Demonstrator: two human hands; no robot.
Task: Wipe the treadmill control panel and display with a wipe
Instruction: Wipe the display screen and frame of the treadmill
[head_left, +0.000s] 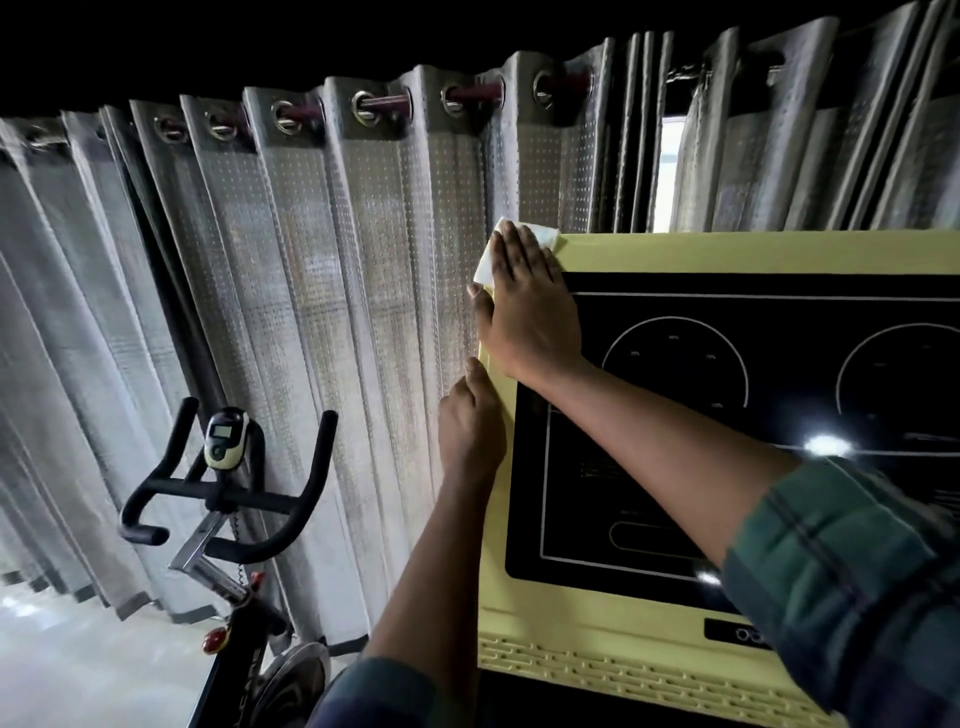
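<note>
Left hand (470, 421) grips left edge of pale yellow plastic treadmill control panel (727, 252), thumb on the front, other fingers curled out of sight. Right hand (524, 306), fingers straight and flat, presses white folded wipe (484, 267) onto panel's top left corner, just beside glossy black display (675, 312). Grey eyelet curtains (311, 260) hang behind.

The right hand (524, 306) and its forearm lay across the upper left of the black display (779, 364), pinning the wipe (485, 265) over that corner of the yellow panel (727, 252). The left hand (470, 426) sat against the panel's left edge and blocked it there. The curtain (363, 260) hung just beside that edge, leaving little room. The display's right part lay uncovered. An exercise bike (223, 499) stood lower left, apart from the panel.
</note>
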